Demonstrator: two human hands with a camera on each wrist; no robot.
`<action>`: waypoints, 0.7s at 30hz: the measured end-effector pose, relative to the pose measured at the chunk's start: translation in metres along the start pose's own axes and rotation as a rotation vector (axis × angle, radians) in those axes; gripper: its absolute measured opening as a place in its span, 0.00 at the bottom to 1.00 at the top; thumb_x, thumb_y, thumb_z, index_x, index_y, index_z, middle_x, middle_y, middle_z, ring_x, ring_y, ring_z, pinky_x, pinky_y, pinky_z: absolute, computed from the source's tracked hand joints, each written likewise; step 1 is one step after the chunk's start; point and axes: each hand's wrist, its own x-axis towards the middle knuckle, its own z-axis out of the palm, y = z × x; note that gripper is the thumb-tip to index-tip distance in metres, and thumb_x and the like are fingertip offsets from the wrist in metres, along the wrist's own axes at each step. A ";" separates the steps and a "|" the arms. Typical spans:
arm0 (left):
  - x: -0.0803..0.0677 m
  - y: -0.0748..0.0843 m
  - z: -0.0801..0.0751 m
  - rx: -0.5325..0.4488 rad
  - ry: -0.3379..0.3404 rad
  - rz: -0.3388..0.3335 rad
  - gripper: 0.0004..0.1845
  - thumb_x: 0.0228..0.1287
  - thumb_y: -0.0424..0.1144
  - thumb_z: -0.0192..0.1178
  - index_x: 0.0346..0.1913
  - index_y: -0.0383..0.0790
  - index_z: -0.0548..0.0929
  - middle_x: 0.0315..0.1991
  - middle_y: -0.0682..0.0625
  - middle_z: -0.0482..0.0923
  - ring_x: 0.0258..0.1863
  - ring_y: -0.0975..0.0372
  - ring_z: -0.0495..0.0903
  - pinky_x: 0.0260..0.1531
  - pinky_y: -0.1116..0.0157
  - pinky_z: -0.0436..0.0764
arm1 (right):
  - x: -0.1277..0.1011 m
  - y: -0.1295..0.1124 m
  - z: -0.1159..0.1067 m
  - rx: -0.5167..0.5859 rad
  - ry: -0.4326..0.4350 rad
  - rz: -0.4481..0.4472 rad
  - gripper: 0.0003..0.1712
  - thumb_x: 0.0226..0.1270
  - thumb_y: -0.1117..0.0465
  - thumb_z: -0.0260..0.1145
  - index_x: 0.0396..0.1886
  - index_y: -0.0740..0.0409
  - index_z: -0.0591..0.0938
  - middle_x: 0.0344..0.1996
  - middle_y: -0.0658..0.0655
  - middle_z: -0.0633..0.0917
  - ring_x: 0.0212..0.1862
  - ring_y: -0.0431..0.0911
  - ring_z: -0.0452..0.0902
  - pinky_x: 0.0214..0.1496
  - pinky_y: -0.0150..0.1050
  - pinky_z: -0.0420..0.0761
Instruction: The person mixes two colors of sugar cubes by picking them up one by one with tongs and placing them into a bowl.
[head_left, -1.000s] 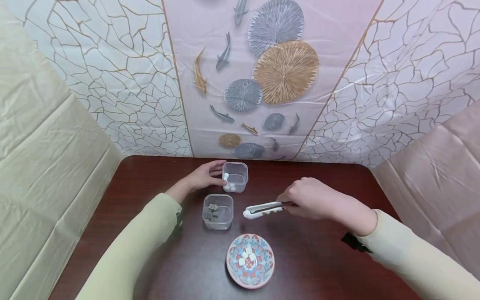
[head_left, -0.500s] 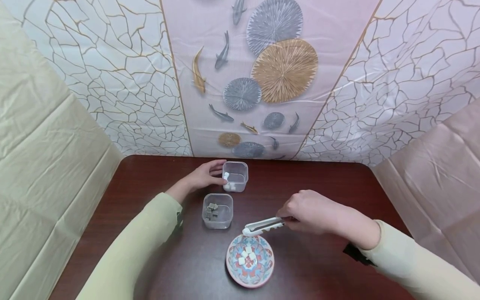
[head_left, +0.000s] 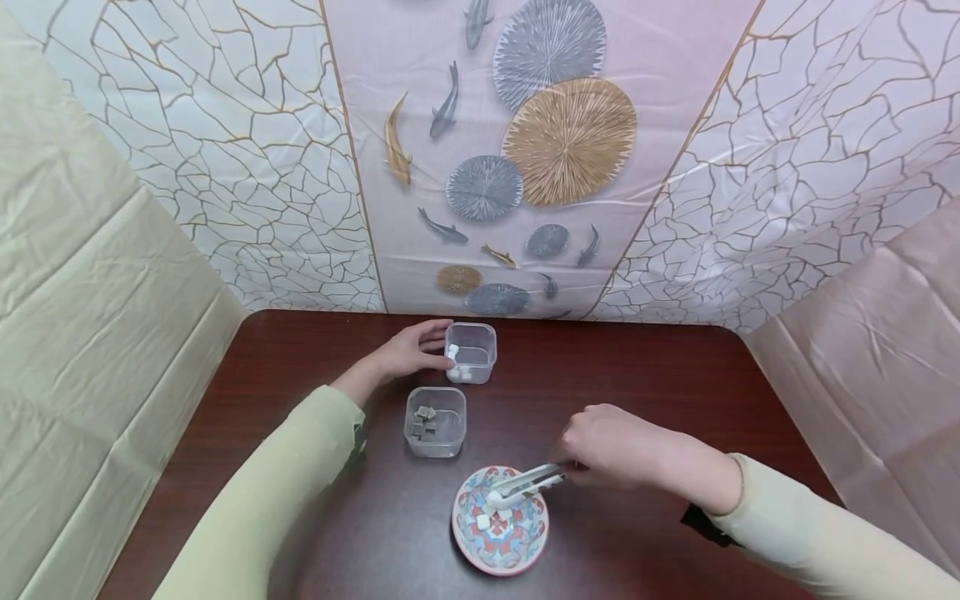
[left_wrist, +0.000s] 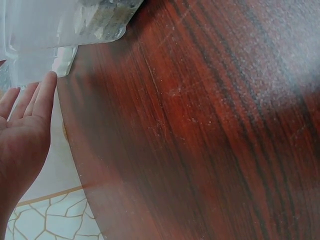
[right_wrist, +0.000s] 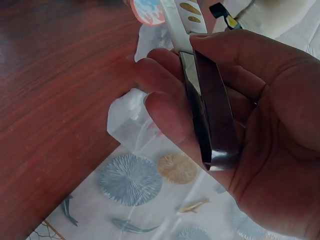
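Note:
My right hand (head_left: pixel 607 446) grips a pair of tongs (head_left: pixel 528 483), with white arms and a dark metal handle (right_wrist: pixel 215 115). The tongs' tips are over a patterned plate (head_left: pixel 502 557) that bears several small white cubes (head_left: pixel 483 522). Whether a cube sits between the tips I cannot tell. At the back, my left hand (head_left: pixel 405 350) rests against the left side of a clear plastic container (head_left: pixel 483 354) with white cubes in its left part. In the left wrist view the fingers (left_wrist: pixel 44 97) look straight beside it.
A second clear container (head_left: pixel 453 437) with grey-brown cubes (head_left: pixel 423 422) stands between the far container and the plate. All sit on a dark red wood table (head_left: pixel 645 533). A patterned cloth (head_left: pixel 420 283) hangs behind its back edge.
My right hand has moved toward me with the tongs, bringing their tips from beside the grey-brown cubes' container to over the plate. The left hand and both containers stay put.

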 end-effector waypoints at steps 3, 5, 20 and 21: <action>0.000 -0.001 0.000 0.000 0.000 0.005 0.44 0.68 0.27 0.72 0.82 0.31 0.61 0.77 0.30 0.67 0.76 0.41 0.70 0.76 0.50 0.73 | 0.001 -0.001 0.002 0.001 -0.001 -0.009 0.15 0.59 0.61 0.77 0.23 0.39 0.81 0.18 0.33 0.74 0.23 0.32 0.64 0.25 0.36 0.73; 0.000 -0.001 0.000 0.004 0.000 0.005 0.44 0.68 0.28 0.71 0.82 0.30 0.61 0.77 0.30 0.68 0.76 0.41 0.70 0.76 0.50 0.73 | 0.002 -0.001 0.001 0.009 -0.005 -0.010 0.16 0.58 0.62 0.77 0.22 0.40 0.79 0.17 0.34 0.72 0.22 0.32 0.63 0.24 0.36 0.71; -0.003 0.004 0.000 -0.005 -0.003 0.001 0.43 0.69 0.29 0.71 0.82 0.31 0.61 0.77 0.30 0.67 0.77 0.41 0.69 0.75 0.49 0.73 | 0.005 0.017 -0.023 0.092 0.049 0.058 0.15 0.56 0.68 0.73 0.24 0.42 0.79 0.17 0.35 0.66 0.23 0.31 0.59 0.24 0.30 0.61; -0.003 0.004 0.000 -0.004 -0.003 -0.001 0.43 0.69 0.29 0.71 0.82 0.31 0.61 0.77 0.30 0.67 0.77 0.42 0.69 0.75 0.49 0.73 | 0.006 0.019 -0.025 0.086 0.056 0.060 0.16 0.56 0.68 0.73 0.24 0.42 0.78 0.17 0.35 0.66 0.23 0.31 0.58 0.24 0.30 0.61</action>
